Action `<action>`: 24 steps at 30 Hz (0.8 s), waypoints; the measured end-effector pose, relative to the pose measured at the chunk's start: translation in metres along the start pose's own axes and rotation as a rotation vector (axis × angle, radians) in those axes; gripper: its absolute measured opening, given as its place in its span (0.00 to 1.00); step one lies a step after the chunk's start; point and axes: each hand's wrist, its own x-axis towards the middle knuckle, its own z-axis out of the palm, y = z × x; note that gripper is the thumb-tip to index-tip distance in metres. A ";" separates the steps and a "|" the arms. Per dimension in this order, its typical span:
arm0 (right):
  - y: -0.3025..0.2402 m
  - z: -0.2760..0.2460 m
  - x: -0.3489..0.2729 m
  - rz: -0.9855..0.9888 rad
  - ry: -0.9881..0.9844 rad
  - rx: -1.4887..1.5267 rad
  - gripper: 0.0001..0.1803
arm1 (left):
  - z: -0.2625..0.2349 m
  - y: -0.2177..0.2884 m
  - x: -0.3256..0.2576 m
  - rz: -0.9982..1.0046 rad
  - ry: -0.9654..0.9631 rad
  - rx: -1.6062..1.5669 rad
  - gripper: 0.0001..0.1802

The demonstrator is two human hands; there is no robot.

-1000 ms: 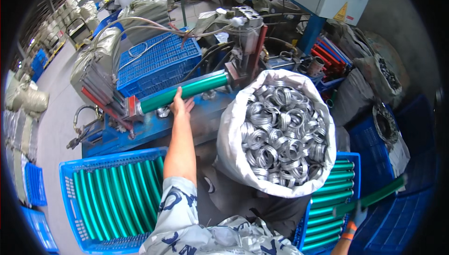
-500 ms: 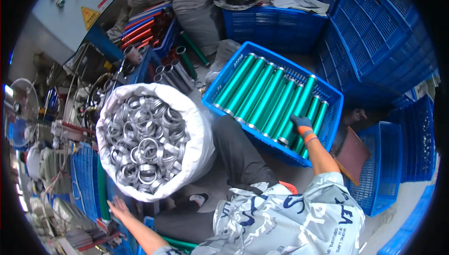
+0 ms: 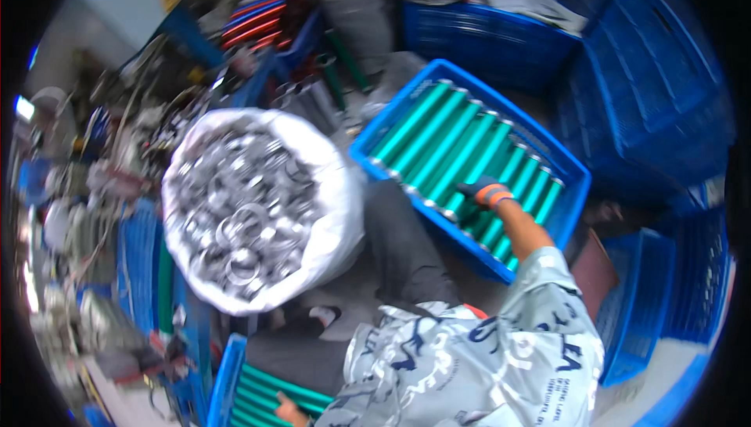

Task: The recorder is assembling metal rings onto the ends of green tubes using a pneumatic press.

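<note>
My right hand, in a dark glove with an orange band at the wrist, is closed over one of the shiny green tubes with silvery ends. Several such tubes lie side by side in a blue crate ahead and to the right. At the lower edge, my left hand reaches down over more green tubes in a second blue crate. Its fingers are blurred and partly hidden, so their grip does not show.
A white sack full of silvery metal rings stands between the crates. Stacked blue crates rise at the right. Red tubes lie in a bin at the back left. A brown board leans beside the right-hand crates.
My left hand has moved from beside the sack down to the lower crate, which has come into view. My right hand has shifted left over the tubes. The view has turned and blurred.
</note>
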 end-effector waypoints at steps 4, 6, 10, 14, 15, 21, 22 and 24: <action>-0.148 -0.072 -0.050 -0.377 0.498 0.005 0.40 | 0.106 -0.015 -0.026 0.202 0.147 0.119 0.45; -0.231 -0.072 -0.117 -0.745 0.518 0.500 0.27 | 0.119 -0.011 -0.025 0.452 0.224 0.138 0.47; -0.346 -0.044 -0.271 -1.640 0.288 0.345 0.25 | 0.119 -0.005 0.002 0.230 0.234 0.122 0.47; -0.390 0.004 -0.325 -1.942 0.344 -0.227 0.41 | 0.109 -0.003 0.015 -0.124 -0.035 -0.040 0.52; -0.403 0.015 -0.321 -2.029 0.332 -0.201 0.41 | 0.110 -0.011 0.026 -0.018 -0.053 0.162 0.55; -0.414 0.037 -0.322 -1.807 0.206 -0.316 0.26 | 0.106 -0.022 0.011 -0.140 -0.146 -0.424 0.64; -0.421 0.046 -0.331 -1.832 0.182 -0.296 0.24 | 0.101 -0.051 0.017 -0.203 -0.098 -0.442 0.64; -0.431 0.066 -0.345 -1.892 0.120 -0.209 0.20 | 0.088 -0.109 0.031 -0.114 0.221 -0.692 0.62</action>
